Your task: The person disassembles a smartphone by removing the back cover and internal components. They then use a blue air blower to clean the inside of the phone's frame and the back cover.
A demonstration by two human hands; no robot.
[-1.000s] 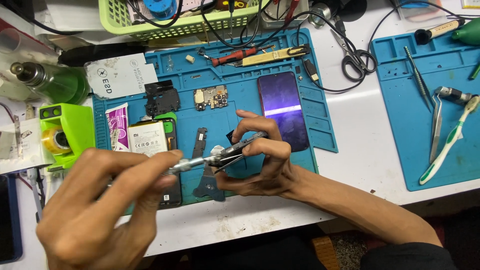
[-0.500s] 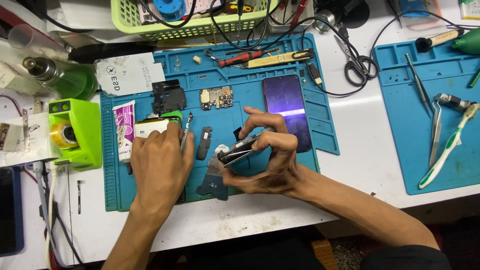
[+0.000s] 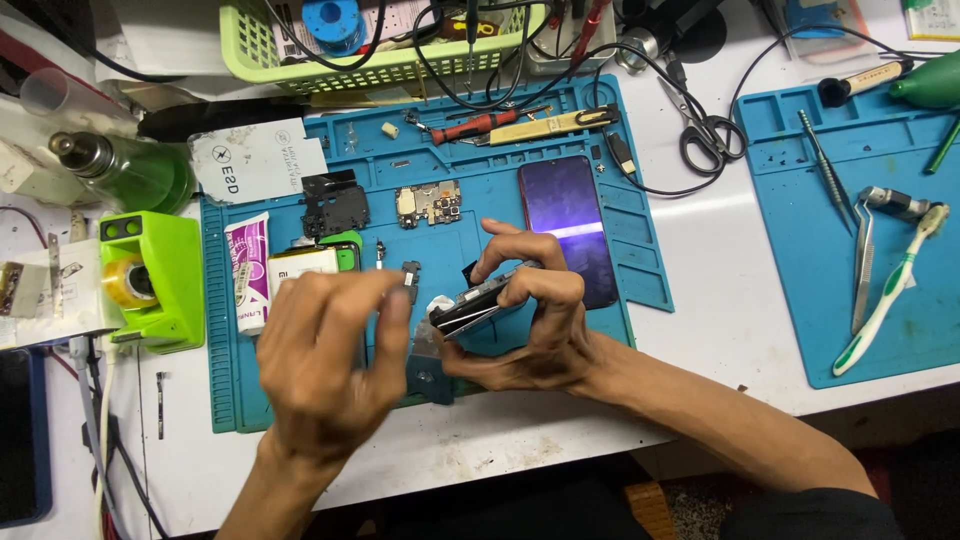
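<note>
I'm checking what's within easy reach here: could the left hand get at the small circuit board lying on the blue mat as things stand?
Probably yes. The left hand hovers over the blue mat, and the circuit board lies uncovered just beyond its fingertips, with nothing stacked on it. The right hand is busy gripping the phone frame.

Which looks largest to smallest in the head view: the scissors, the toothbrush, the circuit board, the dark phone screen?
1. Dark phone screen
2. Toothbrush: longer than the screen but far thinner, so this ranking is unsure.
3. Scissors
4. Circuit board
</note>
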